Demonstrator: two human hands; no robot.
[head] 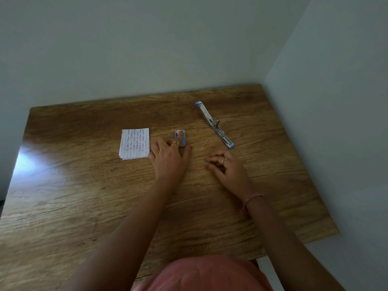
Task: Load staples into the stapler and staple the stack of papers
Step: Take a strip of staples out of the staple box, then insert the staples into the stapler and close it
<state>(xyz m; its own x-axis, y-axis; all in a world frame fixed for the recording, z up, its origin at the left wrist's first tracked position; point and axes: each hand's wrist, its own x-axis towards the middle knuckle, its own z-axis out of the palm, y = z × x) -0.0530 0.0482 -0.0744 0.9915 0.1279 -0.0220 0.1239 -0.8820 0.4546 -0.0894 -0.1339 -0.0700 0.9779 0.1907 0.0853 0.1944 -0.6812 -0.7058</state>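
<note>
A blue and silver stapler lies swung fully open and flat on the wooden table, at the back right. A small stack of lined, handwritten papers lies left of centre. Between them sits a small blue staple box. My left hand lies palm down on the table with one straight finger resting on top of the box. My right hand is just right of it, near the stapler's front end, its curled fingertips pinching a small grey strip of staples against the tabletop.
The table stands in a corner, with one pale wall behind it and another along its right edge. A bright glare patch lies on the table's left part. My pink clothing shows at the near edge.
</note>
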